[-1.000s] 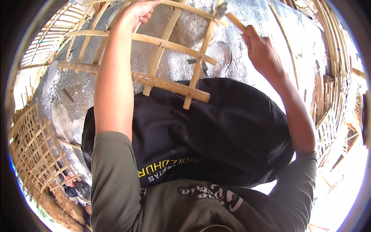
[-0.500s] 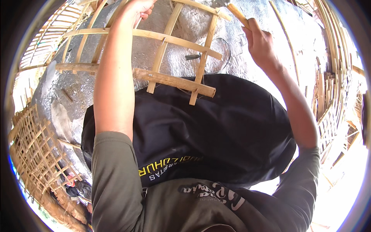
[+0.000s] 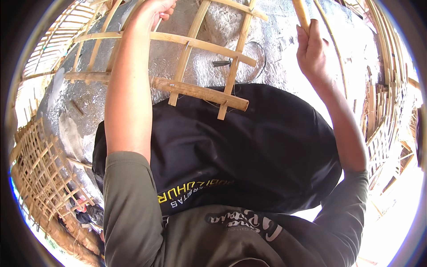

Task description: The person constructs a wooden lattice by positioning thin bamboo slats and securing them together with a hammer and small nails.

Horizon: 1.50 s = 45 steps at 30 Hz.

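One handle (image 3: 301, 13) is clasped in the right hand (image 3: 314, 50), far right; the left hand (image 3: 155, 10), far left, curls by the lattice (image 3: 200, 47); I cannot tell its grip.

Wooden lattice (image 3: 204, 47) (matt); glossy foil-like sheet (image 3: 200, 66)

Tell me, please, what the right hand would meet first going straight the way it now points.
Nothing within the picture, apparently: the right hand and its wooden handle point past the bamboo lattice, over the silvery sheet, though depth is unclear.
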Tool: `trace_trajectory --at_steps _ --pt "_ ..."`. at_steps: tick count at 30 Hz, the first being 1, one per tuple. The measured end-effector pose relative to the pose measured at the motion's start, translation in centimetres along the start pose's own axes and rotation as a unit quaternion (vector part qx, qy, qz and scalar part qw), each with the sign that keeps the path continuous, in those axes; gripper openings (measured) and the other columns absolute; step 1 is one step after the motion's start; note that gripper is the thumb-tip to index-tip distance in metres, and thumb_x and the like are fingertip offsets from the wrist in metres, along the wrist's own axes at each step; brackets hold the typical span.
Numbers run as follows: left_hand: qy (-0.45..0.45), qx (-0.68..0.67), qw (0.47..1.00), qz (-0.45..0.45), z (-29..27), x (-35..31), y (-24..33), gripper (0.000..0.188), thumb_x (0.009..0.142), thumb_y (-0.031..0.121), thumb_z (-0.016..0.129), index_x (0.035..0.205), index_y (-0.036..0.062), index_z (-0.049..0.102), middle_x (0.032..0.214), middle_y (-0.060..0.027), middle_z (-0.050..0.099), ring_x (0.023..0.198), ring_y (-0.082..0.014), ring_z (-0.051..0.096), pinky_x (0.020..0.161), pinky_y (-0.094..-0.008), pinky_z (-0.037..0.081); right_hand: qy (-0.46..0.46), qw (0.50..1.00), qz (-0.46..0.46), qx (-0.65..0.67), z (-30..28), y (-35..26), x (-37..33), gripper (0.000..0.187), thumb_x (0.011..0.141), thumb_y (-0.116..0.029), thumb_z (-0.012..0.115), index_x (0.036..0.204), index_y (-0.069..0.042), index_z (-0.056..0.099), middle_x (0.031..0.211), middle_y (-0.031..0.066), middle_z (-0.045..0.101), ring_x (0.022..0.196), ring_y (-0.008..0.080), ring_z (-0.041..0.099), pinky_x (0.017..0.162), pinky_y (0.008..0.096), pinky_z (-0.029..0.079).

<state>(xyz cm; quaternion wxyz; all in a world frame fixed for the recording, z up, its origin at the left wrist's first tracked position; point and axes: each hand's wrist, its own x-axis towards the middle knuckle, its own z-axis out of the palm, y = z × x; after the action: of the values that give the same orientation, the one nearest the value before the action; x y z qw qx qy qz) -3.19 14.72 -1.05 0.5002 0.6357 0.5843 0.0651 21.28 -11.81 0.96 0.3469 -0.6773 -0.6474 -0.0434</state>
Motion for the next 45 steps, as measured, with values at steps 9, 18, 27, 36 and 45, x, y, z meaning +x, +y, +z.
trace_trajectory --at_steps 9,18,27,36,45 --pt "-0.004 0.001 1.0 -0.027 0.0 -1.4 1.1 0.066 0.088 0.061 0.067 0.109 -0.0015 0.063 0.08 -0.0038 0.053 0.063 -0.0131 0.044 0.057 -0.0288 0.041 -0.111 0.992 0.052 -0.042 -0.9 -0.7 0.5 0.01 0.102 -0.017 0.053 0.109 -0.009 0.052 0.057 0.0146 0.059 0.047 0.0316 0.062 0.044 0.046 0.046" --pt "-0.017 0.008 1.0 -0.002 -0.1 0.1 -0.6 0.079 0.089 0.066 0.061 0.128 -0.0025 0.06 0.097 -0.013 0.063 0.077 -0.0208 0.054 0.067 -0.0349 0.047 -0.009 0.997 0.01 -0.081 -1.4 -0.2 2.9 0.021 0.105 -0.023 0.051 0.107 -0.003 0.058 0.063 0.009 0.061 0.051 0.0141 0.062 0.047 0.0324 0.049" --pt "-0.011 -0.034 0.999 -0.001 0.1 0.6 -0.7 0.065 0.087 0.059 0.069 0.115 0.0008 0.065 0.082 -0.005 0.055 0.064 -0.0124 0.045 0.053 -0.0276 0.038 -0.181 0.973 0.094 -0.106 -1.0 -0.7 0.6 0.019 0.104 -0.021 0.053 0.108 -0.003 0.057 0.062 0.0116 0.058 0.046 0.0238 0.057 0.045 0.035 0.046" --pt "0.016 0.009 1.0 -0.011 0.3 0.7 -0.4 0.07 0.087 0.062 0.068 0.117 -0.0006 0.064 0.086 -0.0056 0.057 0.068 -0.0152 0.048 0.057 -0.0304 0.043 -0.217 0.962 0.114 -0.12 -1.4 -1.2 1.4 0.019 0.104 -0.021 0.054 0.112 -0.004 0.057 0.059 0.0137 0.06 0.049 0.0289 0.063 0.044 0.0385 0.046" --pt "0.012 -0.036 0.999 -0.017 0.5 -0.2 0.2 0.056 0.087 0.058 0.071 0.101 0.0038 0.063 0.075 -0.0012 0.05 0.057 -0.0105 0.039 0.048 -0.027 0.034 -0.204 0.968 0.075 -0.129 -1.0 -0.1 1.7 0.021 0.105 -0.024 0.051 0.107 -0.004 0.058 0.058 0.0137 0.058 0.046 0.0248 0.059 0.043 0.038 0.045"
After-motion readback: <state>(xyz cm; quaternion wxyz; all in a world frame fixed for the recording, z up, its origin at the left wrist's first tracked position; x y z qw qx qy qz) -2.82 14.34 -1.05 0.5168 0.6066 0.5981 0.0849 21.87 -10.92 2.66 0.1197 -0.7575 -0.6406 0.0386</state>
